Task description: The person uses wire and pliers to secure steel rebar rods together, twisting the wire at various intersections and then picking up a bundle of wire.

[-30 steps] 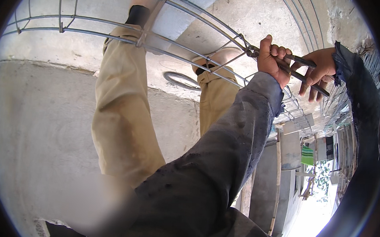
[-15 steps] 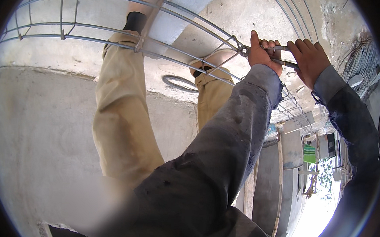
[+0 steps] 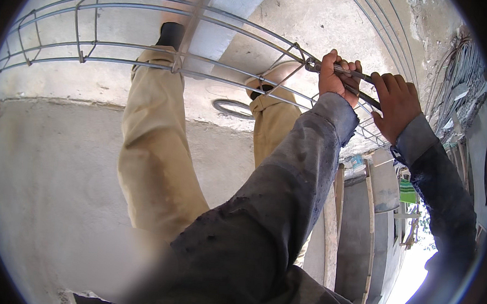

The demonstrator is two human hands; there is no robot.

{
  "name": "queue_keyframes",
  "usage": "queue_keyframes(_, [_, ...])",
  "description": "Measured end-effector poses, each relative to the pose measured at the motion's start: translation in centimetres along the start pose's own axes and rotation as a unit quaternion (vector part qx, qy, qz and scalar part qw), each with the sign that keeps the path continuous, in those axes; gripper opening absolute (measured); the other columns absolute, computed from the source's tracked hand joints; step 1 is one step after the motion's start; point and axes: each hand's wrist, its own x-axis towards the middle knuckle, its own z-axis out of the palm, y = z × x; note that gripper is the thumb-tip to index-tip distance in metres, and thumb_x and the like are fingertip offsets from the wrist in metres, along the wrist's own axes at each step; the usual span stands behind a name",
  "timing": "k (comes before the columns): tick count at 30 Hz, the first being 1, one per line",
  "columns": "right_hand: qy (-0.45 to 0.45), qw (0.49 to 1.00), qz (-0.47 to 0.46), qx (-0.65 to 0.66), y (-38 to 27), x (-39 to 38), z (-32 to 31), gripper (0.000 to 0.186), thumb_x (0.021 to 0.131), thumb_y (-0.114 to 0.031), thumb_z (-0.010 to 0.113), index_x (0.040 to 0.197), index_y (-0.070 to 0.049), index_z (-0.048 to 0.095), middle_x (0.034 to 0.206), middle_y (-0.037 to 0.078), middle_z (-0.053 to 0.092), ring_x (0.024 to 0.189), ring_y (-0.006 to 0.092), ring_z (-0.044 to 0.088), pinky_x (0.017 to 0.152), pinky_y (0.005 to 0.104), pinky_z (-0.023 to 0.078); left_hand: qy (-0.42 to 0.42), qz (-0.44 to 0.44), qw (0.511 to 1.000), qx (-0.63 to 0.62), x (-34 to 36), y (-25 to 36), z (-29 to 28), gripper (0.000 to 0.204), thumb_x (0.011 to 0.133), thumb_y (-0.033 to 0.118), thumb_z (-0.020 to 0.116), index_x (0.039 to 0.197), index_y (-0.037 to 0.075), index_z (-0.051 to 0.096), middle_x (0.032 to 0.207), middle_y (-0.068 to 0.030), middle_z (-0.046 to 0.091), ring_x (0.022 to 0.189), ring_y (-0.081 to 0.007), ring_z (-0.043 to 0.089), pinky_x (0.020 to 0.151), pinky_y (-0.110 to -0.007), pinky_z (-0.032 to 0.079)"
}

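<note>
Between one and two o'clock, the left hand [image 3: 332, 82] wraps round dark metal pincers [image 3: 363, 76], head at the steel-bar cage [image 3: 263, 78], likely stiff, moderately heavy, best held by the handle ends, which the right hand [image 3: 398, 105] touches, its closure unclear.

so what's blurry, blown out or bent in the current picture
Head view, lower left: the left-hand beige trouser leg fades into a hazy smear; head view, lower right: glare burns out the bright opening; head view, top: the fisheye bows the rebar cage; head view, upper right: left hand and right hand look fairly sharp.
</note>
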Motion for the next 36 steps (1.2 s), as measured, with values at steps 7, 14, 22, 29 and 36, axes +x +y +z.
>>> queue_keyframes(7, [-0.387, 0.574, 0.169, 0.701, 3.4, 0.2, 1.8, 0.055, 0.082, -0.018, 0.06, 0.129, -0.006, 0.035, 0.09, 0.015, 0.058, 0.067, 0.0234, 0.062, 0.056, 0.0351, 0.053, -0.038, -0.041, 0.983, 0.177, -1.6, 1.4, 0.3, 0.022, 0.08, 0.02, 0.063, 0.068, 0.011, 0.047, 0.056, -0.0004, 0.048, 0.056, -0.016, 0.052, 0.068, -0.034, 0.05])
queue_keyframes(14, [-0.203, 0.253, 0.052, 0.944, -8.6, -4.9, 8.7, 0.061, 0.077, -0.019, 0.067, 0.126, 0.003, 0.038, 0.083, 0.013, 0.057, 0.066, 0.0245, 0.06, 0.062, 0.0374, 0.052, -0.114, -0.055, 0.93, 0.346, -7.9, 6.1, 0.7, 0.041, 0.092, 0.04, 0.045, 0.109, 0.002, 0.048, 0.094, -0.0089, 0.054, 0.093, -0.0199, 0.053, 0.086, -0.04, 0.049])
queue_keyframes(22, [0.037, 0.552, 0.063, 0.831, -22.6, -1.4, 5.8, 0.073, 0.068, -0.016, 0.072, 0.127, -0.003, 0.032, 0.099, 0.015, 0.056, 0.083, 0.0254, 0.062, 0.073, 0.0331, 0.05, -0.141, -0.025, 0.807, 0.572, -15.7, 18.7, 3.3, 0.043, 0.092, 0.031, 0.048, 0.122, 0.0, 0.043, 0.09, -0.0038, 0.052, 0.082, -0.0147, 0.047, 0.079, -0.031, 0.042])
queue_keyframes(29, [0.229, 0.352, 0.14, 0.897, -29.9, 1.7, 4.8, 0.057, 0.063, -0.001, 0.056, 0.116, 0.001, 0.035, 0.103, 0.023, 0.049, 0.096, 0.0384, 0.051, 0.082, 0.0404, 0.044, -0.136, 0.13, 0.614, 0.766, -17.2, 14.4, 4.3, 0.023, 0.089, 0.02, 0.056, 0.095, -0.002, 0.059, 0.072, 0.0011, 0.047, 0.064, -0.0078, 0.04, 0.058, -0.022, 0.036])
queue_keyframes(36, [0.29, 0.52, 0.334, 0.731, -27.2, 4.7, 11.7, 0.051, 0.065, -0.002, 0.054, 0.114, 0.001, 0.038, 0.105, 0.018, 0.047, 0.099, 0.0347, 0.048, 0.08, 0.0457, 0.04, -0.146, 0.299, 0.434, 0.837, -17.1, 12.3, 5.9, 0.025, 0.093, 0.019, 0.049, 0.103, -0.003, 0.055, 0.068, 0.0033, 0.041, 0.052, -0.0027, 0.03, 0.043, -0.018, 0.024])
